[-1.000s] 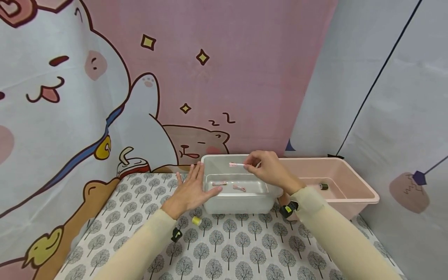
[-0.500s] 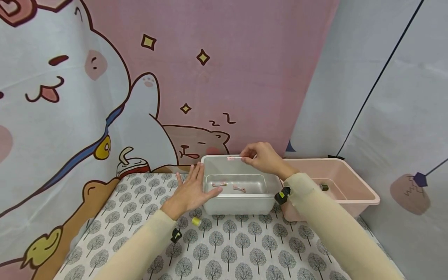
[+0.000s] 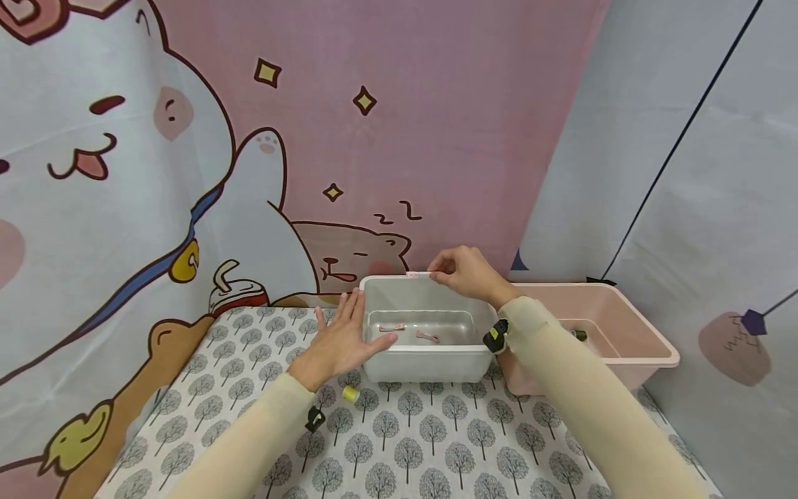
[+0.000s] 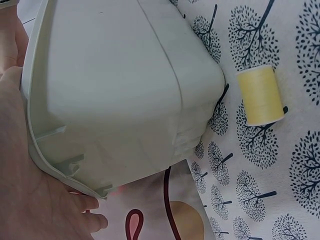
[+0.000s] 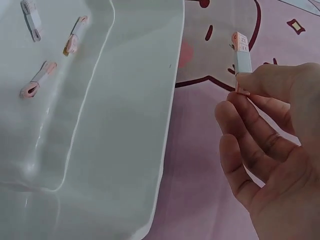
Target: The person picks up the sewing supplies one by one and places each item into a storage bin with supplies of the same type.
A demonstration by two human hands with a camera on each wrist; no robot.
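Observation:
My right hand (image 3: pixel 467 274) pinches one end of a folded pink-and-white tape measure (image 5: pixel 243 59), wrapped in a white band, between thumb and index finger. It is above the far rim of a pale grey-white plastic bin (image 3: pixel 430 366). On that bin's left rim rests my left hand (image 3: pixel 339 343), fingers straight and thumb reaching over the front edge. Inside the bin, the right wrist view shows three more folded tape measures (image 5: pixel 39 80) lying apart on the floor; in the head view one is hidden.
A yellow thread spool (image 4: pixel 260 95) lies on the tree-print cloth in front of the bin. To the right stands a pink bin (image 3: pixel 654 360) with a dark green spool (image 3: pixel 580 335) inside. A cartoon-print curtain (image 3: pixel 436 138) hangs close behind both bins.
My right hand has risen with the tape measure, from over the bin's inside to its far rim. My left hand and the bin stay in place.

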